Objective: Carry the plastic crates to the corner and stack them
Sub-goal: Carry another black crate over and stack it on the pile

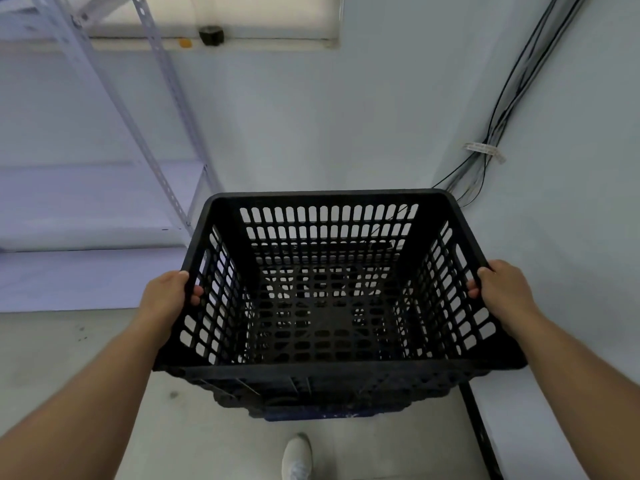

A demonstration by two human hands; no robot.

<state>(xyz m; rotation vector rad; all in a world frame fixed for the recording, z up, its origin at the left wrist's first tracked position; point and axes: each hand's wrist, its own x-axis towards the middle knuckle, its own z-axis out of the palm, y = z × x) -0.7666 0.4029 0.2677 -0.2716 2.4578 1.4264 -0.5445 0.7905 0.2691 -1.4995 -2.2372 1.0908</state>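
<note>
Two hands: the black crate (329,289) is held by its side rims, the left hand (166,296) closed over the left rim and the right hand (502,292) closed over the right rim, fingertips hooked through the slots.
Place: the crate is carried in the air near the corner where two pale walls meet, above a grey floor (86,375).
Below: a blue object (311,415), likely another crate, is glimpsed directly under the black one; contact between them cannot be told.
Risk, misalignment: if the crate is lowered off-square, one edge could catch on the rim beneath and the stack would sit tilted.
Risk, surroundings: the cables (485,161) on the right wall and the shelf post (173,188) on the left are near; a swing could snag either.
Risk, fingers: fingertips could be pinched when the crates nest.
Risk, footing: a white shoe (296,459) is placed just beside the stack.
Look: black, empty, slotted walls and a grid base, mildly scuffed.
</note>
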